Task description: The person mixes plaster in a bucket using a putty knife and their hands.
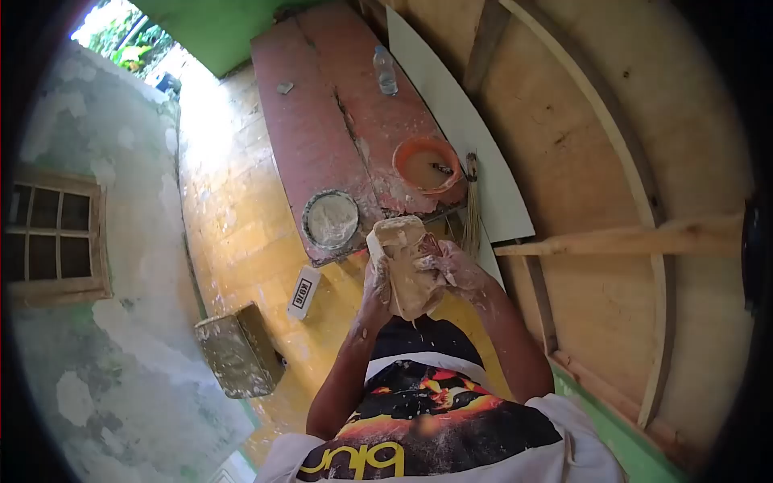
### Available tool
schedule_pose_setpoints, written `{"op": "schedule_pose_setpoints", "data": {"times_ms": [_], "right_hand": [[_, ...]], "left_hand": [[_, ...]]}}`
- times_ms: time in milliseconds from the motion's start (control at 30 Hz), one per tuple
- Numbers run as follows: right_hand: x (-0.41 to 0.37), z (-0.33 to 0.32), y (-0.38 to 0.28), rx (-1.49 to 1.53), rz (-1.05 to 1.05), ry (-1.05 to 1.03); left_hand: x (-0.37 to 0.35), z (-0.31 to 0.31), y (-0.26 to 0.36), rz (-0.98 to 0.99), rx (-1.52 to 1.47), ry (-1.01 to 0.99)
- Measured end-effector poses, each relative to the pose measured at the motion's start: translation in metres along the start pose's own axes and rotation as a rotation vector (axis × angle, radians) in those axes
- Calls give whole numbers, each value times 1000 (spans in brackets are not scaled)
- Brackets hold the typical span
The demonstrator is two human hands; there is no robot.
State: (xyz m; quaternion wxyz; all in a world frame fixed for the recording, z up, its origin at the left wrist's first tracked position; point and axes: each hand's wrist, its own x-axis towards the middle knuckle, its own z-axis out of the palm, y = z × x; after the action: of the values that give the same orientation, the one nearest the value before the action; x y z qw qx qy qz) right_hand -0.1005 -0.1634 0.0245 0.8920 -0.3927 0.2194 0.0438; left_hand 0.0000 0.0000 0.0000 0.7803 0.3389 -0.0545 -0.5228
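Both hands hold a plaster-smeared, pale block-shaped piece (403, 262) upright in front of my body. My left hand (376, 278) grips its left side and lower part. On the right side, my right hand (452, 268) presses against it, fingers coated in white plaster. The piece hangs just off the near end of a reddish worktable (322, 121).
On the table stand an orange bowl (427, 163) of pale liquid with a tool in it, a round grey dish (330, 218) of white paste and a plastic bottle (386, 71). A brush (471, 205) hangs at the table edge. A mould box (238, 350) and carton (303, 292) lie on the floor.
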Motion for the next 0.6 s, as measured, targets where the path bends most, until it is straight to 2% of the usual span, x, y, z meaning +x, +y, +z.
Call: {"op": "schedule_pose_setpoints", "data": {"times_ms": [67, 133, 167, 200, 233, 433, 500, 533, 567, 600], "right_hand": [[12, -13, -1, 40, -1, -38], [38, -39, -61, -65, -82, 19], [45, -40, -66, -40, -96, 66], [40, -41, -47, 46, -9, 81], [63, -71, -65, 29, -45, 75], [127, -133, -99, 91, -48, 62], [143, -155, -110, 209, -94, 217], [155, -162, -119, 67, -36, 267], [168, -168, -125, 63, -42, 268], [176, -169, -130, 10, -97, 415]], "left_hand": [[8, 6, -2, 61, -34, 83], [81, 21, 1, 116, -109, -30], [91, 23, 6, 93, -135, -27], [76, 17, -3, 27, -136, 76], [119, 14, -15, 39, -172, 67], [219, -22, -10, 11, -162, 114], [248, -32, -5, -64, -118, 133], [254, -32, -5, -82, -183, 163], [267, -43, -7, -80, -183, 157], [281, -63, -16, -89, -188, 185]]}}
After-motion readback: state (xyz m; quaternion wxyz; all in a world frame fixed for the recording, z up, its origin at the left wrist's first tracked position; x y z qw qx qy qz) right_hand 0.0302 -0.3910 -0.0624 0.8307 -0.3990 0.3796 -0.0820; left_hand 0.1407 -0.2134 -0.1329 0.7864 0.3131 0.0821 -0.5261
